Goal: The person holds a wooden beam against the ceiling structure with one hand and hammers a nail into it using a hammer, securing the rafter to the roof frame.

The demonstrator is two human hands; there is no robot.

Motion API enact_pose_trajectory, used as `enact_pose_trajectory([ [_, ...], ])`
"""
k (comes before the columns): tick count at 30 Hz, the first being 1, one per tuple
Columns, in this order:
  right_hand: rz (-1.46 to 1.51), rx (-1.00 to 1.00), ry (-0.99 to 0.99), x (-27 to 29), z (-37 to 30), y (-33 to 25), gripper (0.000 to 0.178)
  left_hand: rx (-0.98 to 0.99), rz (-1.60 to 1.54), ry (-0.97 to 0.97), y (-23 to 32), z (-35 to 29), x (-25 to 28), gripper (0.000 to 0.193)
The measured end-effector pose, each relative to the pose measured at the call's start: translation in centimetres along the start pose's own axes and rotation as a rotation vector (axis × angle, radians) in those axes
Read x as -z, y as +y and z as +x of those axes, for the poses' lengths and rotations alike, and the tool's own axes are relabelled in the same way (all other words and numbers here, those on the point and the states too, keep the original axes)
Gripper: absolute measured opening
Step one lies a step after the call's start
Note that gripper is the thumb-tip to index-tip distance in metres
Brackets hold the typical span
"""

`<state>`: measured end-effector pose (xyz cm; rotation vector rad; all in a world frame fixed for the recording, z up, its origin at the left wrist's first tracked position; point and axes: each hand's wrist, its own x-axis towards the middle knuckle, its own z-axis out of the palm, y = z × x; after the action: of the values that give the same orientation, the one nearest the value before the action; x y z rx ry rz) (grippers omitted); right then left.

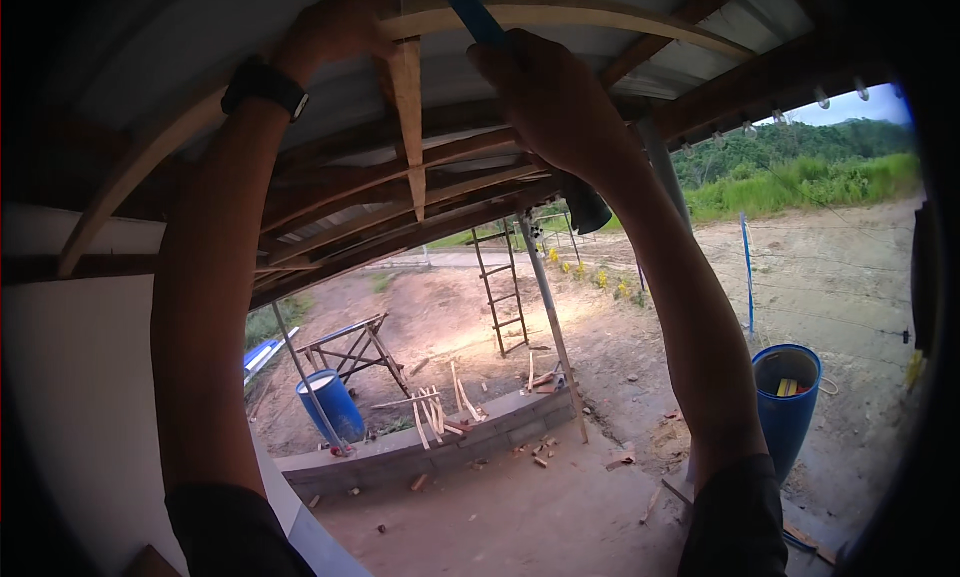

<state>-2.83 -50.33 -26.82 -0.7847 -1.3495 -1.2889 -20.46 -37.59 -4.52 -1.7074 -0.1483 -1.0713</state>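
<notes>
Overhead, my left hand (pixel 335 39) is closed around a pale wooden strip (pixel 560 15) that curves across under the roof in this wide view. Its fingertips are dim, close to where the strip meets a darker rafter. A tapering wooden piece (pixel 408 107) hangs down just right of those fingers. My right hand (pixel 555 97) is wrapped around a hammer (pixel 468 9), whose blue shaft rises past the top edge, so its head is hidden. The flared black grip end (pixel 588 209) shows below that hand. A dark watch (pixel 265 87) is on my left wrist.
Roof beams (pixel 460 157) and metal sheets run close above. A grey post (pixel 550 317) stands ahead, with a wooden ladder (pixel 498 287) behind it. Wood sticks (pixel 430 417) lean on a low block wall (pixel 520 427). Blue barrels (pixel 787 417) stand right and left; a white wall (pixel 80 407) is at left.
</notes>
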Motion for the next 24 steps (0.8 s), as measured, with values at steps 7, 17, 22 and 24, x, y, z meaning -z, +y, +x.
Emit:
enact_pose_trajectory([
  [7,-0.021,-0.167,-0.087,2.9,-0.5,-1.6,0.02,0.138,0.216,0.063,3.7,-2.7,2.1,0.074],
  [17,-0.021,0.076,0.363,1.9,1.3,0.1,0.011,0.217,0.212,0.016,3.5,-2.8,1.9,0.077],
  [22,-0.284,0.161,0.033,0.8,0.4,1.3,0.009,0.214,0.28,0.082,1.5,-3.1,0.6,0.072],
  [24,0.1,-0.05,0.04,2.6,0.3,-0.5,0.017,0.199,0.295,0.131,1.1,-3.6,0.6,0.069],
])
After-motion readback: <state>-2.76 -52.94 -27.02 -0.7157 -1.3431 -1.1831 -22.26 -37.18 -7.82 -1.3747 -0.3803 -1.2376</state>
